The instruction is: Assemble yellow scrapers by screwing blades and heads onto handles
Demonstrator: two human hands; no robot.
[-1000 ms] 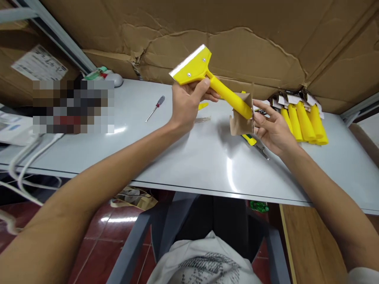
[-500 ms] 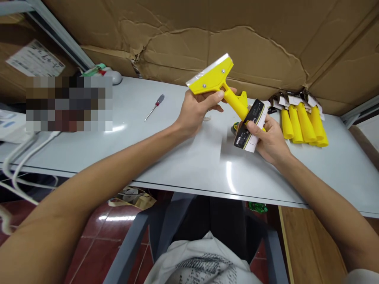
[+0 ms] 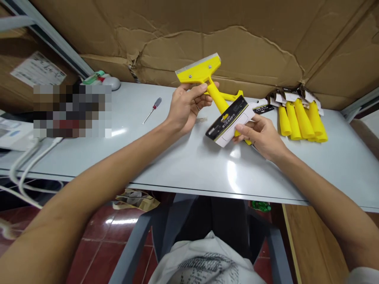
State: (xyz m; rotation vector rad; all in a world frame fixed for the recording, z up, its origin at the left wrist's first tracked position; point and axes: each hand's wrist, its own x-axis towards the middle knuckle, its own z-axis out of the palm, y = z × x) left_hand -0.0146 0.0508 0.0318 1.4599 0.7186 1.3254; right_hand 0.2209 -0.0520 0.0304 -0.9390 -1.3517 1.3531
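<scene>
A yellow scraper (image 3: 199, 71) with a wide metal blade and two screws is held above the table, blade pointing away from me. My left hand (image 3: 186, 104) grips it near the neck, thumb on top. Around the lower handle sits a black-and-white cardboard label (image 3: 229, 120), tilted. My right hand (image 3: 262, 136) is closed on the label and the handle's end, thumb pressed on the card's white part. Behind the handle, another yellow piece (image 3: 232, 96) lies on the table, partly hidden. A small thin metallic piece (image 3: 201, 120) lies beside my left wrist.
Several yellow handles with cards (image 3: 302, 120) lie grouped at the right. Another black-and-white card (image 3: 262, 107) is behind my right hand. A screwdriver (image 3: 152, 110) rests left of centre. White cables (image 3: 22, 165) hang over the left edge. Cardboard (image 3: 222, 47) stands along the back.
The card has turned from steeply slanted to flatter, its printed front facing me more, and sits further left. The scraper and both hands appear slightly further left, partly because the view shifted.
</scene>
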